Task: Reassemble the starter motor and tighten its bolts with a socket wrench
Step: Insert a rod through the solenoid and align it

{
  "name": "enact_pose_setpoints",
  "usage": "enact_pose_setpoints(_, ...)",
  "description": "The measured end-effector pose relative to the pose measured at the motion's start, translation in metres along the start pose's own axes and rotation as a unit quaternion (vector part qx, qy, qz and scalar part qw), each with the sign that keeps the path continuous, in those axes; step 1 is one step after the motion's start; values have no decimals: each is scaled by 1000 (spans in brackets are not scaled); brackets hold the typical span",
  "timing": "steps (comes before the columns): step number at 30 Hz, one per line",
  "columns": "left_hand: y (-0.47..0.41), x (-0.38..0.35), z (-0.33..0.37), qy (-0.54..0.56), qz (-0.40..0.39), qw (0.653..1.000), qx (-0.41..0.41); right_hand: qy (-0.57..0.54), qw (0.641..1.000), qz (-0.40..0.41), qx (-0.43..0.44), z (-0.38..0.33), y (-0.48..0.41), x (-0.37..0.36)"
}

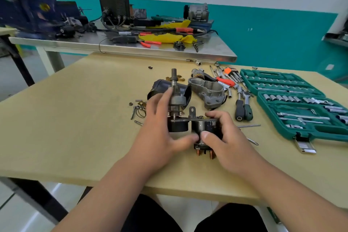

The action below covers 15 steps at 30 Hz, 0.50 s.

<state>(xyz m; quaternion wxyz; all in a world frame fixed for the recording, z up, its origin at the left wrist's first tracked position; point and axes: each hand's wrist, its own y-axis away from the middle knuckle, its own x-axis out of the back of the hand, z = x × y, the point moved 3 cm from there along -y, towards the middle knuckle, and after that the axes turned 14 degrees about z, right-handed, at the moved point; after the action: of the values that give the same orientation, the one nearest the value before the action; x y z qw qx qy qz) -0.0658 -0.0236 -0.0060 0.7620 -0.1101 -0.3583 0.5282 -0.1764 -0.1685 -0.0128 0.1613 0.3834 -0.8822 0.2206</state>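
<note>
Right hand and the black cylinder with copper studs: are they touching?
Touching. The head view shows the right hand with its thumb and fingers curled around the black cylinder, with no gap.

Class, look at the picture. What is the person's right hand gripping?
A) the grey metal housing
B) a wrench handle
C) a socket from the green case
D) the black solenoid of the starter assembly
D: the right hand curls its fingers and thumb round the black solenoid, while the wrenches and the grey housing lie untouched on the table.
</note>
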Motion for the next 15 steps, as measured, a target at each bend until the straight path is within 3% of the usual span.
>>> enact_pose_setpoints(5, 8, -8, 17, -135, -4, 976, -172, -40, 999, 19, -8, 4, -2, 2)
enact_pose_setpoints(10, 10, -10, 20, -136, 41, 968, -206, -51, 999, 14, -4, 3, -2, 4)
enact_pose_setpoints(15, 11, -13, 16, -102, 52, 972, -204, 22, 999, -25, 28, -5, -3, 13)
